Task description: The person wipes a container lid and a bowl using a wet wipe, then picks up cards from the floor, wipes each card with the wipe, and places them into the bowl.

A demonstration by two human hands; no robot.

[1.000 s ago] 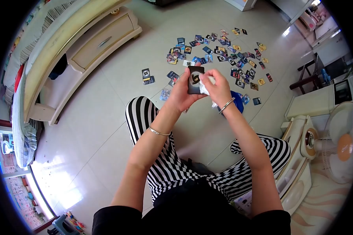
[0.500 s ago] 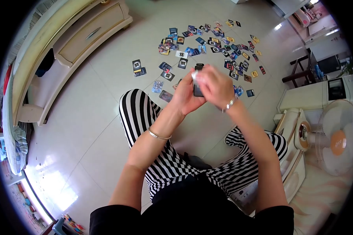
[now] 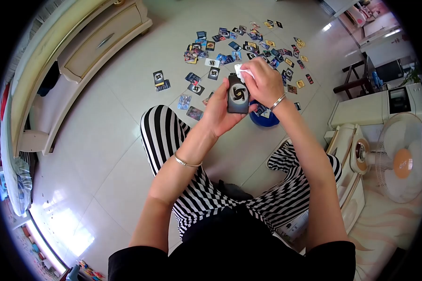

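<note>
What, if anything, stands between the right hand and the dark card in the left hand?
Only the white tissue, pinched in the right hand near the top of the card. Nothing else visible stands between hand and card.

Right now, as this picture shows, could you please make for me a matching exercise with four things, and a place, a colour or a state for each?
Column one:
1. left hand
2. right hand
3. round container
4. fan

Column two:
A. orange in the middle
B. holding a white tissue
C. blue, on the floor
D. holding a dark card

Pairs: 1-D; 2-B; 3-C; 4-A
</note>
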